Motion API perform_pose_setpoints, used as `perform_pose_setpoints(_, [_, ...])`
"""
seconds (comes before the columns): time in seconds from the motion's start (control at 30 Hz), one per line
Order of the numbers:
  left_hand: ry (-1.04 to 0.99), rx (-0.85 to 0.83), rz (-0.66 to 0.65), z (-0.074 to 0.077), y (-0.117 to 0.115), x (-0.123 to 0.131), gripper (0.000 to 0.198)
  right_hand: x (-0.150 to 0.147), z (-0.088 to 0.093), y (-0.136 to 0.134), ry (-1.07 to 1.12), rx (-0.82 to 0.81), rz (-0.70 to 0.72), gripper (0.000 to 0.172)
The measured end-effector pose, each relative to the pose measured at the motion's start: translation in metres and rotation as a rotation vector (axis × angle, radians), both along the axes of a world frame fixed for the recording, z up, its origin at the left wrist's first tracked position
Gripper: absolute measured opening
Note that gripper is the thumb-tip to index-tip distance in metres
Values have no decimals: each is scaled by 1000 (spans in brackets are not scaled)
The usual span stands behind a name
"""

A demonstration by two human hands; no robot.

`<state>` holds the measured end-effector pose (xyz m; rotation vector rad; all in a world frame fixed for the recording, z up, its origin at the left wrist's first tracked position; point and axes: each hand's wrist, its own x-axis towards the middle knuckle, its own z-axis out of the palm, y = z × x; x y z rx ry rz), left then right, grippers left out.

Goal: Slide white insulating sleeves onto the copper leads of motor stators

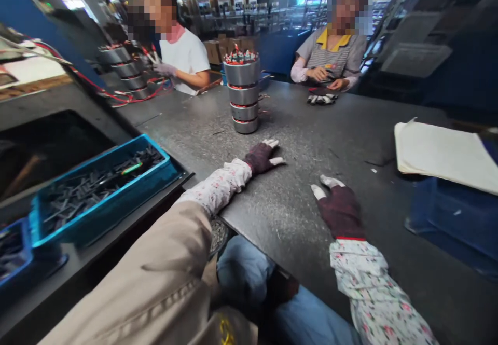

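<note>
My left hand [261, 156], in a maroon glove with pale fingertips, lies on the dark tabletop [280, 205] with thumb and fingers apart, holding nothing. Just beyond it stands a stack of metal rings [244, 96], with red and white wire ends showing on top and red between the tiers. They look like motor stators. My right hand [341, 207], gloved the same way, rests farther right and nearer to me. Its thumb and forefinger are spread, and nothing shows in it. Floral sleeves cover both forearms.
At left, a turquoise bin [103, 194] holds dark strips and a green-handled tool. A white pad [443, 153] lies over a blue bin [451, 225] at right. Two co-workers [187, 57] sit across the table, beside another ring stack [128, 70] and striped gloves [322, 99].
</note>
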<state>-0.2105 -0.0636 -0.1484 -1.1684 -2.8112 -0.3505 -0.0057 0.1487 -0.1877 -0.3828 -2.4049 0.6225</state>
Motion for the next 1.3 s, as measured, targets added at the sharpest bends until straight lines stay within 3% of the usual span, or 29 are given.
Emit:
perform_pose_setpoints(0.03, [48, 38, 13, 0, 4, 2, 78, 2, 1, 1, -5, -14, -6, 54])
perform_pose_setpoints(0.1, [141, 99, 178, 2, -1, -8, 80, 5, 3, 2, -26, -38, -10, 55])
perform_pose_setpoints(0.2, [138, 117, 622, 12, -38, -46, 85, 6, 6, 3, -60, -40, 3, 57])
perform_pose_setpoints(0.27, [42, 68, 850, 19, -70, -72, 91, 5, 6, 2, -77, -25, 21, 56])
perform_pose_setpoints(0.37, [-73, 6, 871, 24, -101, -97, 84, 0, 3, 2, -82, 1, 48, 54])
perform_pose_setpoints(0.47, [-132, -63, 717, 22, -97, -99, 78, -5, -1, 2, -36, 28, 68, 54])
perform_pose_setpoints(0.63, [-112, -126, 531, 6, -50, -66, 96, -9, -3, -3, -4, 14, 48, 46])
perform_pose_setpoints(0.8, [-82, -139, 291, 1, 4, -22, 90, -12, -2, -8, -16, -55, 18, 38])
perform_pose_setpoints(1.0, [-110, -12, 36, 0, 118, 31, 81, -6, 11, -8, 57, -84, -2, 45])
perform_pose_setpoints(1.07, [-234, 38, -231, -5, 160, 43, 64, -1, 17, -5, 111, -72, 10, 46])
perform_pose_setpoints(1.13, [-337, 257, -392, -10, 194, 52, 68, 4, 23, -2, 186, -62, 5, 45])
perform_pose_setpoints(1.2, [-374, 428, -326, -16, 215, 60, 78, 7, 26, 1, 258, -80, -38, 45])
perform_pose_setpoints(1.3, [-364, 551, -140, -18, 222, 67, 87, 8, 26, 3, 268, -136, -89, 46])
